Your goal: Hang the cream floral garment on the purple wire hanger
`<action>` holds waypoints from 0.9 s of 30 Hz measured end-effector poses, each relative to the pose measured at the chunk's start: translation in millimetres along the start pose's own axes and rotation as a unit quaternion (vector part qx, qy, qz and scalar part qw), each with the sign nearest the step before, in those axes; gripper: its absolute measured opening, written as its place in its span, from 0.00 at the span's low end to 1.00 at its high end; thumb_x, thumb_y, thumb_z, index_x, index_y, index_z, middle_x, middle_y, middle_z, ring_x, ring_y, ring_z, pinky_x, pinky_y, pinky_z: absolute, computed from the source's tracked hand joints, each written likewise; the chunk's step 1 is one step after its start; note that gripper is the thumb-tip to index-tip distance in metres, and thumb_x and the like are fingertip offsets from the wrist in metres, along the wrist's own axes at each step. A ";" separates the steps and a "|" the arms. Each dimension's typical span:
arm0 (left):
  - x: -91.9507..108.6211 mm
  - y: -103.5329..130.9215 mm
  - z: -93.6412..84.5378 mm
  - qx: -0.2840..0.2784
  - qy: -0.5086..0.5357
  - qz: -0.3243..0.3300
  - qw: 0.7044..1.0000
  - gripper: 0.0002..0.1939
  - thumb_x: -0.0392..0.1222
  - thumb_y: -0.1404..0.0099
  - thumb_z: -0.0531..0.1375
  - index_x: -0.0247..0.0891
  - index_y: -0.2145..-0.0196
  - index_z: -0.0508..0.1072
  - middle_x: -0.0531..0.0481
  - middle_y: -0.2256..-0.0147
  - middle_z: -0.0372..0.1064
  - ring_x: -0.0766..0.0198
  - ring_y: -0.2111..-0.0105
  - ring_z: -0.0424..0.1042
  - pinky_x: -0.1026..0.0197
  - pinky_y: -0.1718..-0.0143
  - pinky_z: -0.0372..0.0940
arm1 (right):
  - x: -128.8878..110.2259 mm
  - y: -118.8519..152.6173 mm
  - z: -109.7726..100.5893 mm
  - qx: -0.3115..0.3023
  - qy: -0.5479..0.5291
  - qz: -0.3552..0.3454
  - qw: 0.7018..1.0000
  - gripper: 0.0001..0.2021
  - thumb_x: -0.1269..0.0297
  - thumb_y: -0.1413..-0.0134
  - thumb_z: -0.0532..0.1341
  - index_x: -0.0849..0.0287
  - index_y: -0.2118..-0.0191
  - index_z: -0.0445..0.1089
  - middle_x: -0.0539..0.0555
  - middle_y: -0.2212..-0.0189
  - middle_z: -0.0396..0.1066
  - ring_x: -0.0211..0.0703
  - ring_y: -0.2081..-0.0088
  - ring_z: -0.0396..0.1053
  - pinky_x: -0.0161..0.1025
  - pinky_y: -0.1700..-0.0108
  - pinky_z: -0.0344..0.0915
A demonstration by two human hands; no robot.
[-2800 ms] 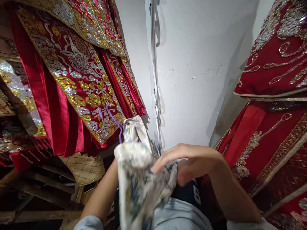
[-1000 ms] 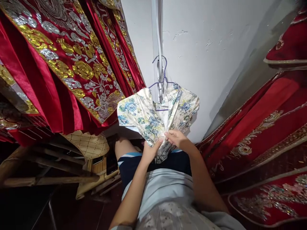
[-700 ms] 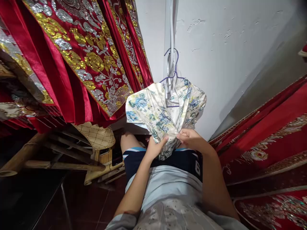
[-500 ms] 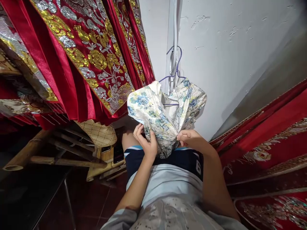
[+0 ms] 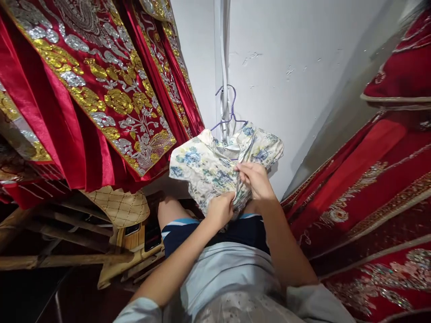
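Observation:
A white short-sleeved shirt (image 5: 212,172) with blue and yellow flowers hangs on a purple hanger (image 5: 233,105) in front of me. My right hand (image 5: 254,177) pinches the front edge of the shirt just below the neckline, thumb and fingers together. Lower down, my left hand (image 5: 221,208) is closed on the same front edge, its thumb pointing up the cloth. The shirt's lower part hangs down between my knees, partly hidden behind my hands.
Red garments with gold and silver sequins (image 5: 134,103) hang at the left. More red embroidered cloth (image 5: 353,197) hangs at the right. A bamboo chair (image 5: 114,264) with a quilted cream cover (image 5: 117,206) stands at my left. A white wall (image 5: 286,67) rises behind the shirt.
My left hand has gone from the shirt's left side to its front edge, changing from loosely open to closed. My right hand has moved up toward the neckline. The view has shifted right.

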State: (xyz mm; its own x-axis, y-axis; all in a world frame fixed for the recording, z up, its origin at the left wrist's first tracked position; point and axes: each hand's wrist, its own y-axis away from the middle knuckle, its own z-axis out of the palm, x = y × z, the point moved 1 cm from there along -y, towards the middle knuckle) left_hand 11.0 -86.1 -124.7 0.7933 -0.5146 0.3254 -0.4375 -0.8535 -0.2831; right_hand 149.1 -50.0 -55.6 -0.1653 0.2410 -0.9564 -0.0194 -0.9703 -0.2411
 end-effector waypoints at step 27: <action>-31.9 -89.4 -150.3 0.460 0.104 0.080 0.878 0.08 0.42 0.29 0.57 0.37 0.64 0.73 0.49 0.62 0.73 0.57 0.52 0.67 0.53 0.46 0.58 | -9.1 -32.1 32.7 0.035 0.070 -0.125 0.989 0.14 0.55 0.47 0.65 0.56 0.75 0.64 0.44 0.83 0.56 0.34 0.80 0.49 0.35 0.76 0.47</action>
State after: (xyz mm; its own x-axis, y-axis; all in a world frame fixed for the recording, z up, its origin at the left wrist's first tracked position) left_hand -38.8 -5.8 25.9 0.6164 -0.7071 0.3465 0.0681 -0.3905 -0.9181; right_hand 119.0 -21.8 -33.8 -0.0084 0.4694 -0.8829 -0.1114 -0.8779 -0.4657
